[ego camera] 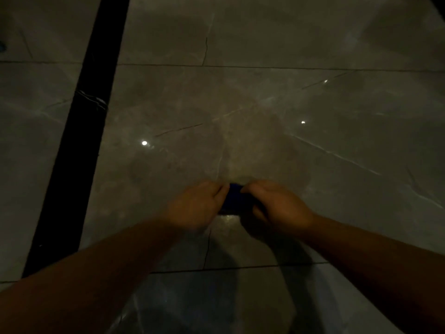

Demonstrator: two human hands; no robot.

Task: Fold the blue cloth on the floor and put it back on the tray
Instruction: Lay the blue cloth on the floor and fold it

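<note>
- While both my arms reach forward over a dim, glossy stone floor (265,104), my two hands meet low in the middle of the view, holding a small blue cloth (234,197) between them.
- My left hand (196,206) closes its fingertips on the cloth's left end; my right hand (274,206) curls around its right end. Both are pinching the fabric, not spread.
- Only a narrow dark-blue strip shows in the gap between my hands, so the cloth looks already bunched or folded small. Its long side seems to run left to right, from one hand to the other, though the light is too poor to be sure.
- Whether the cloth rests on the floor or is lifted just above it, I cannot tell.
- Neither hand is clearly nearer; they grip it evenly from either side.
- A wide black band (79,141) crosses the floor on the left, running from near to far.
- No tray is visible, so I would judge that I must turn to find it.
</note>
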